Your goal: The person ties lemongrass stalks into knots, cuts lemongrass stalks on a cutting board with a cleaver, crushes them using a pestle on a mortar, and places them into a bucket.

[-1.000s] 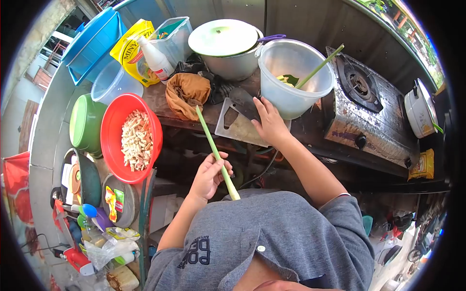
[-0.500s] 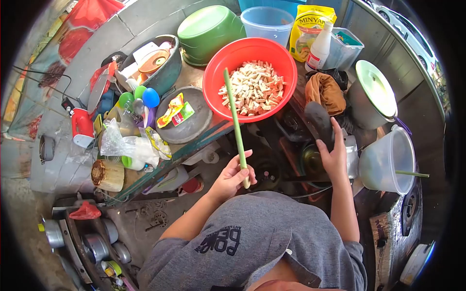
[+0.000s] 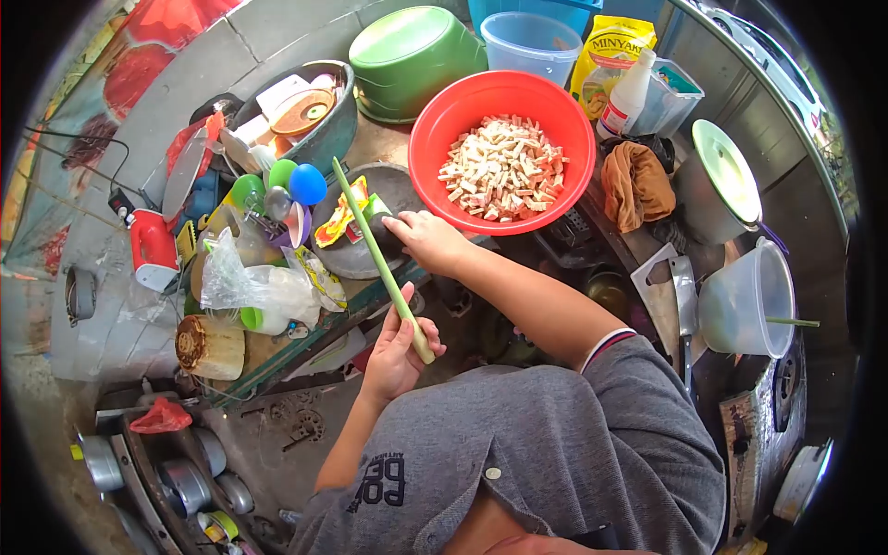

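Note:
My left hand (image 3: 398, 351) is closed around the lower end of a long pale green stalk, which looks like lemongrass (image 3: 376, 254). The stalk slants up to the left, passing in front of a grey stone mortar (image 3: 347, 264). My right hand (image 3: 427, 242) reaches across to the mortar, its fingers on a dark stone pestle (image 3: 381, 227) that is partly hidden by the hand and stalk. Yellow and green sachets (image 3: 344, 213) lie in the mortar. Behind my right hand stands a red basin (image 3: 578, 166) holding many small pale cut pieces (image 3: 504, 171).
A knife (image 3: 684, 296) and white cutting board (image 3: 655, 282) are at the right, beside a clear plastic tub (image 3: 726, 305). A green basin (image 3: 407, 74) and a yellow oil pouch (image 3: 601, 60) stand behind. Plastic bags (image 3: 245, 277) and a red mixer (image 3: 154, 248) are at left.
My right hand has swung from the right side to the mortar at left with the dark pestle. The stalk in my left hand has moved left and tilted more. The cutting board and knife are now uncovered.

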Available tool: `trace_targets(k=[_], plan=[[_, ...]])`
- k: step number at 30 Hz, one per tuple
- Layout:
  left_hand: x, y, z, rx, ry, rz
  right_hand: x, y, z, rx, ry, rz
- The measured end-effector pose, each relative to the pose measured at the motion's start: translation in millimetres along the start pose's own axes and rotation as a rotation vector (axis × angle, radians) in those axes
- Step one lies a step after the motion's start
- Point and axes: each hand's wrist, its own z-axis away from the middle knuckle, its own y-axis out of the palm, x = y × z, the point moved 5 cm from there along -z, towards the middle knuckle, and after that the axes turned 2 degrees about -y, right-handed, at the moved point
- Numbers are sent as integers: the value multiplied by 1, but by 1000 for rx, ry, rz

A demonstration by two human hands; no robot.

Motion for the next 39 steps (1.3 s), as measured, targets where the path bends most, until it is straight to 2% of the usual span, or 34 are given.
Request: trace_targets(k=[2,6,8,10,12,14,16,18,20,26,28,32,35,37,38,39], plan=[[5,2,-5,29,-43,-5,-3,-7,8,-41,4,-15],[16,5,-19,116,-103,-114,-3,-73,76,-336,2,-201],[26,12,-31,172,-149,-197,-10,-110,136,-470,119,-173],[39,24,-42,221,-196,-250,-25,-139,212,-557,381,-105],[55,30,-57,282,-291,-439,-37,-157,295,-660,617,46],[74,48,-71,347,-330,-522,-39,-171,369,-656,834,282],[94,63,-87,360,-283,-810,-34,-172,422,-582,1061,384],[115,85,-98,380,-305,-865,-34,-164,457,-545,1121,417],[139,95,-110,414,-412,-765,-37,-155,475,-478,1172,422],[182,136,-136,458,-431,-912,-47,-161,485,-471,1229,369],[191,142,-142,465,-437,-962,-48,-161,487,-354,1219,373],[202,144,-149,426,-419,-978,-27,-181,486,-407,1108,436],[208,141,-152,397,-373,-1014,-6,-193,491,-450,1192,300],[216,145,-151,501,-303,-1092,4,-198,501,-629,1286,8],[221,147,-149,499,-310,-1086,9,-206,498,-621,1290,9],[225,152,-148,511,-299,-1119,12,-208,496,-641,1381,-173]])
